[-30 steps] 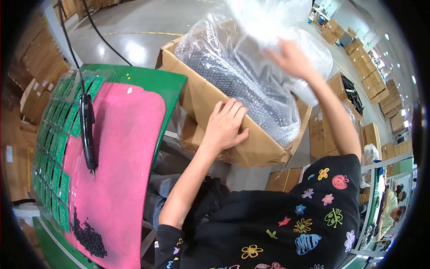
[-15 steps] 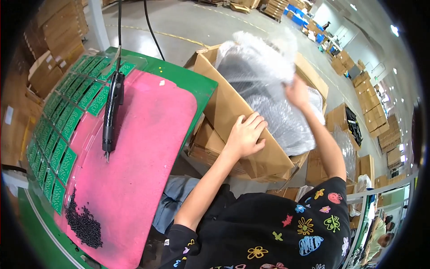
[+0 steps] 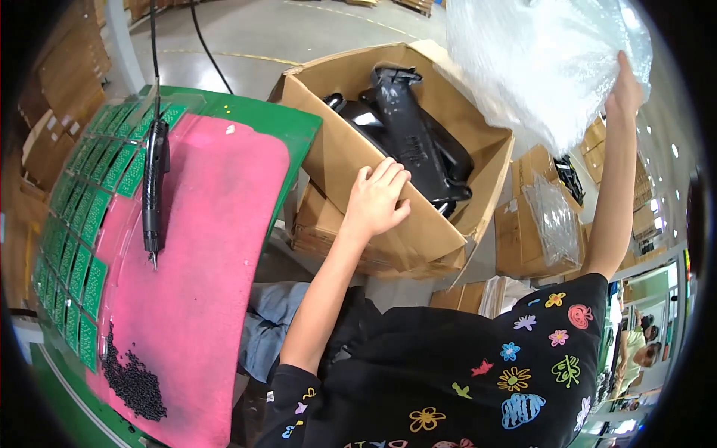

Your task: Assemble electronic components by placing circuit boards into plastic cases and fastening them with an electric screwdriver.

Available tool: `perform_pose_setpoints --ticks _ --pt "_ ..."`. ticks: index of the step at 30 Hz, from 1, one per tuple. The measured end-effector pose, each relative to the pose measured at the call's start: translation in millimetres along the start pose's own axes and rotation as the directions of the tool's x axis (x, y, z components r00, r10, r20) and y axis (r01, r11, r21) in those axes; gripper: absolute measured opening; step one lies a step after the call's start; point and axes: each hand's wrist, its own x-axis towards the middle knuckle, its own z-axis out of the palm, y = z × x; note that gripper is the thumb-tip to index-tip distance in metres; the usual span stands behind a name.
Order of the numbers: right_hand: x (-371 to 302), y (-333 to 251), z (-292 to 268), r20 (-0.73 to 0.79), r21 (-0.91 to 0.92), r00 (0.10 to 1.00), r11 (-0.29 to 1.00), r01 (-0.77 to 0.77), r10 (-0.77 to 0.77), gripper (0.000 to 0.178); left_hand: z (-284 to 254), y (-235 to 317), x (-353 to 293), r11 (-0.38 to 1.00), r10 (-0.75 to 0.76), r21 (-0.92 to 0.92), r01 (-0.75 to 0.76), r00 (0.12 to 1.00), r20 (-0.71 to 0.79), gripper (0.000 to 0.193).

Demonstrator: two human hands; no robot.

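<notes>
No words or numbers can be read clearly. Some letters (image 3: 373,445) on the black shirt (image 3: 448,351) are cut off.

Right hand (image 3: 625,93) holds clear plastic (image 3: 549,67) aloft; left hand (image 3: 379,198) rests on the open carton (image 3: 328,138) (black parts (image 3: 411,142) inside).

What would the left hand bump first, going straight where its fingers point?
Probably the black plastic part in the cardboard box, though the left hand might pass above it; depth is unclear.
</notes>
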Motion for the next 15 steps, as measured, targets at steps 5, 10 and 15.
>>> perform_pose_setpoints --ticks 5,10,15 --pt "-42 -13 -44 0.119 -0.638 0.672 0.463 0.616 -0.730 0.034 -3 2 -1 0.999 -0.007 0.054 0.003 0.998 0.064 0.039" --pt "-101 62 -215 0.820 -0.570 0.502 -0.311 0.761 -0.274 0.033 -6 -3 -6 0.993 -0.006 0.118 -0.009 0.992 0.128 0.040" --pt "-190 32 -460 0.462 -0.801 0.885 -0.459 0.385 -0.062 0.048 -7 -6 1 0.972 0.052 0.215 -0.093 0.980 0.192 0.041"
